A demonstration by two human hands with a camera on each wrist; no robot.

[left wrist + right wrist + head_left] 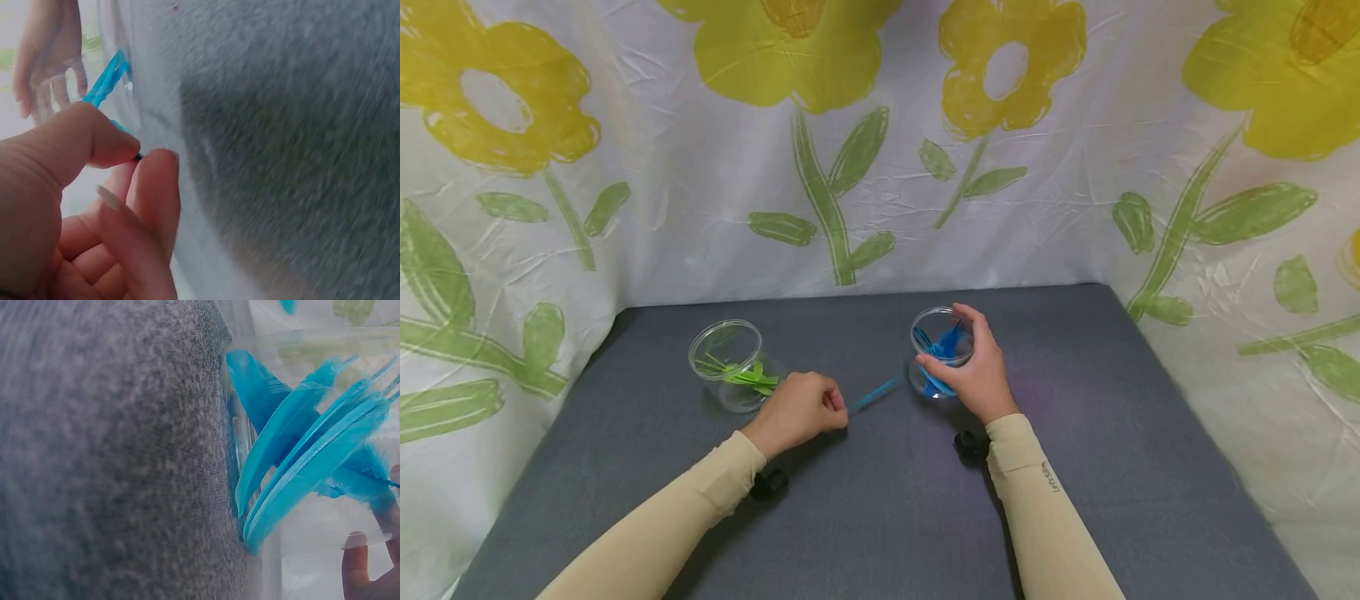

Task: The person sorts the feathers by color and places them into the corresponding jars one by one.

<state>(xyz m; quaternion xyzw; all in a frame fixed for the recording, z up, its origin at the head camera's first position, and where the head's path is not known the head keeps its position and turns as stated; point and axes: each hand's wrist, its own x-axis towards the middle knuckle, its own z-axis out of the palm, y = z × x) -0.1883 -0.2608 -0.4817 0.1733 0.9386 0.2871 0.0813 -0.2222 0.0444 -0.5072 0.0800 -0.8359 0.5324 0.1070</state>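
My left hand (802,410) pinches a slim blue feather (876,392) by its quill end, between thumb and fingertips. The feather points toward the right and away from me. In the left wrist view, its dark tip (139,157) shows between the fingers. My right hand (977,372) grips a clear plastic jar (916,379) from its right side, thumb in front and fingers round the back. Several blue feathers (319,450) lean inside this jar, their quills toward the rim. The jar stands on the dark grey cloth.
Left of my left hand stands a second clear jar (703,367) holding several thin bright green strips (748,377). Grey cloth (880,517) covers the table. A white curtain (700,208) with yellow flowers hangs along the back and sides.
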